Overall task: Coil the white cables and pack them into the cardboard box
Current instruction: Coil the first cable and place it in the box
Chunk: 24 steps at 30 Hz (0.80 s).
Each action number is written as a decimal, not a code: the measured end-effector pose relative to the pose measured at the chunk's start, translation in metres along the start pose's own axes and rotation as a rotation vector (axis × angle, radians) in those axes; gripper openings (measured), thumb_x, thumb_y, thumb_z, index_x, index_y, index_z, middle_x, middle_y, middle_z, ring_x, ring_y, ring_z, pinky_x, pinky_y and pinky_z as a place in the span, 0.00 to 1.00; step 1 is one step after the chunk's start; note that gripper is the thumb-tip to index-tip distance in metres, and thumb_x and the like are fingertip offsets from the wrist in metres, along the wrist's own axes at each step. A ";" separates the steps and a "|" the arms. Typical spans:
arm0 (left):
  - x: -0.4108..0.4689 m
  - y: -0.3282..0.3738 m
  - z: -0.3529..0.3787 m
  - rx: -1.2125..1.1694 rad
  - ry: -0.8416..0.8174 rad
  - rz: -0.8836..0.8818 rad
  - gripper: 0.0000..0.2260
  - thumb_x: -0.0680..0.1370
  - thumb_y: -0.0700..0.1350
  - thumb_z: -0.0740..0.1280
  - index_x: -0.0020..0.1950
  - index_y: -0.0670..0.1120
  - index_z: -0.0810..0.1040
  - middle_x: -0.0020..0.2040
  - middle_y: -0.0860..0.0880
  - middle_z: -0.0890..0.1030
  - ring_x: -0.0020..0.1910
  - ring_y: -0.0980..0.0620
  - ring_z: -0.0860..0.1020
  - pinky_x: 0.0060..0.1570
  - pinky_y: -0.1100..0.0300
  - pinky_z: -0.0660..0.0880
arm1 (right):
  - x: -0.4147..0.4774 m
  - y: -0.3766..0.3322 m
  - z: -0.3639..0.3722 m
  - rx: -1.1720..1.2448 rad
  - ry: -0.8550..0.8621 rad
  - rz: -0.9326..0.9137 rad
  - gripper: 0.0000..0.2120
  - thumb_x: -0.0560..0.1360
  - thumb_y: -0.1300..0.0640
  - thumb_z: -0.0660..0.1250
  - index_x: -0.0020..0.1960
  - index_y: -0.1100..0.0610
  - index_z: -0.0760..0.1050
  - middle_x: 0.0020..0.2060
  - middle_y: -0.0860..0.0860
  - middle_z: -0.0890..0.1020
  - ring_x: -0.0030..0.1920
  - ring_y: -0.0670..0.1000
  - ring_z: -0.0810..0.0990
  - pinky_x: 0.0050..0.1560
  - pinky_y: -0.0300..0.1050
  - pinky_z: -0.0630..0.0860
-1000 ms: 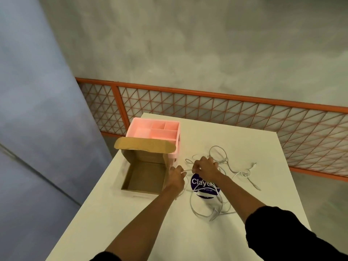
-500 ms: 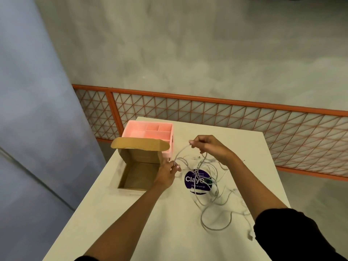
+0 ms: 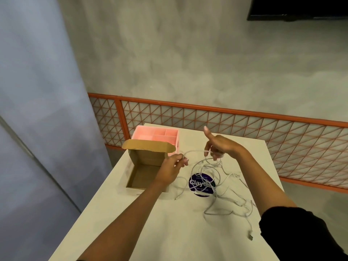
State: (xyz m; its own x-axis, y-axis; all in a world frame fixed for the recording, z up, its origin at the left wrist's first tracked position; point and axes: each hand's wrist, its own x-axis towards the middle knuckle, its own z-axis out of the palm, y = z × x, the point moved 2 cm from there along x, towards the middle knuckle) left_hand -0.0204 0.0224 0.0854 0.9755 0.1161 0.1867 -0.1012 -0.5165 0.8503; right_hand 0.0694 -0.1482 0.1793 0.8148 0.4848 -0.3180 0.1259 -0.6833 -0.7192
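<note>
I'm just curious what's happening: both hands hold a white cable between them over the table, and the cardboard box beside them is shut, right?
Not quite. The cardboard box is open, its lid flap standing up, as the head view shows. The rest holds: the left hand and right hand hold a white cable between them over the table.

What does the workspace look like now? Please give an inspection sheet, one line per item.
Surface: white table, white cables lying on its right half.
Job's things: cardboard box open, flap up, nothing seen inside; white cables loose, uncoiled.
Clutter: pink divided tray behind the box; round purple label under the cables.
Hands: left hand pinches a cable; right hand holds a cable, index finger raised.
Cables: one strand spans between the hands; a plug lies near the right sleeve.
Surroundings: orange mesh railing, grey wall, dark screen.
</note>
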 end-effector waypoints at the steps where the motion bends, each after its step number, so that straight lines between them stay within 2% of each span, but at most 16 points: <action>1: 0.001 0.005 0.000 0.028 0.002 0.053 0.10 0.80 0.44 0.62 0.46 0.39 0.79 0.46 0.45 0.82 0.46 0.51 0.80 0.48 0.59 0.76 | 0.002 0.004 0.003 -0.025 -0.085 0.057 0.44 0.75 0.30 0.38 0.41 0.62 0.80 0.27 0.54 0.80 0.31 0.51 0.78 0.39 0.42 0.73; 4: 0.001 0.021 0.004 0.138 0.015 0.226 0.08 0.79 0.42 0.64 0.48 0.39 0.80 0.46 0.44 0.79 0.44 0.52 0.78 0.46 0.59 0.76 | 0.012 0.016 0.014 -0.094 -0.145 0.120 0.39 0.78 0.34 0.42 0.53 0.63 0.79 0.44 0.57 0.83 0.44 0.54 0.81 0.50 0.47 0.76; 6: -0.001 0.027 0.009 0.212 0.037 0.333 0.08 0.79 0.43 0.64 0.49 0.39 0.80 0.45 0.45 0.78 0.42 0.50 0.77 0.44 0.55 0.75 | 0.018 0.024 0.024 -0.092 -0.125 0.117 0.35 0.79 0.36 0.46 0.57 0.63 0.78 0.51 0.58 0.82 0.49 0.54 0.80 0.52 0.47 0.76; 9: -0.005 0.029 0.018 0.303 0.018 0.400 0.10 0.79 0.46 0.63 0.52 0.42 0.80 0.48 0.47 0.78 0.44 0.47 0.79 0.43 0.48 0.77 | 0.017 0.030 0.036 0.083 -0.074 0.048 0.25 0.80 0.41 0.53 0.52 0.61 0.78 0.45 0.54 0.81 0.45 0.51 0.79 0.44 0.41 0.73; 12: -0.011 0.029 0.023 0.296 -0.031 0.382 0.10 0.78 0.47 0.65 0.54 0.43 0.80 0.51 0.49 0.78 0.46 0.48 0.79 0.46 0.48 0.76 | 0.013 0.032 0.041 0.259 -0.017 -0.096 0.13 0.81 0.53 0.58 0.46 0.59 0.76 0.38 0.50 0.80 0.41 0.48 0.77 0.44 0.40 0.70; 15: -0.013 0.025 0.017 0.271 0.003 0.333 0.13 0.76 0.48 0.68 0.59 0.45 0.76 0.54 0.51 0.77 0.50 0.53 0.77 0.49 0.53 0.76 | 0.012 0.030 0.040 0.292 -0.011 -0.160 0.12 0.82 0.55 0.57 0.44 0.58 0.73 0.38 0.51 0.81 0.39 0.47 0.77 0.45 0.41 0.70; 18: -0.008 0.021 0.004 0.204 0.085 0.230 0.17 0.73 0.46 0.71 0.59 0.44 0.73 0.55 0.50 0.75 0.52 0.55 0.73 0.49 0.61 0.73 | 0.014 0.029 0.037 0.289 -0.012 -0.160 0.12 0.82 0.54 0.55 0.45 0.58 0.72 0.38 0.51 0.81 0.40 0.49 0.78 0.46 0.44 0.70; 21: 0.000 0.016 -0.006 0.162 0.078 0.159 0.20 0.71 0.41 0.74 0.60 0.44 0.71 0.56 0.50 0.73 0.54 0.53 0.73 0.50 0.60 0.73 | 0.012 0.024 0.034 0.291 -0.034 -0.180 0.13 0.83 0.55 0.54 0.44 0.58 0.71 0.36 0.52 0.79 0.39 0.49 0.78 0.46 0.45 0.71; 24: 0.009 0.012 -0.012 0.195 0.017 0.093 0.28 0.69 0.40 0.75 0.65 0.44 0.68 0.62 0.48 0.71 0.60 0.52 0.70 0.58 0.56 0.72 | 0.009 0.017 0.035 0.272 -0.056 -0.199 0.13 0.83 0.56 0.53 0.42 0.57 0.70 0.34 0.52 0.77 0.39 0.50 0.78 0.46 0.46 0.73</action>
State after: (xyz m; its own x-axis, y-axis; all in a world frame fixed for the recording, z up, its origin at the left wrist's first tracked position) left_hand -0.0151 0.0276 0.1035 0.9601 0.0735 0.2698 -0.1497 -0.6798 0.7180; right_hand 0.0596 -0.1365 0.1424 0.7563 0.6282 -0.1827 0.1178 -0.4055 -0.9065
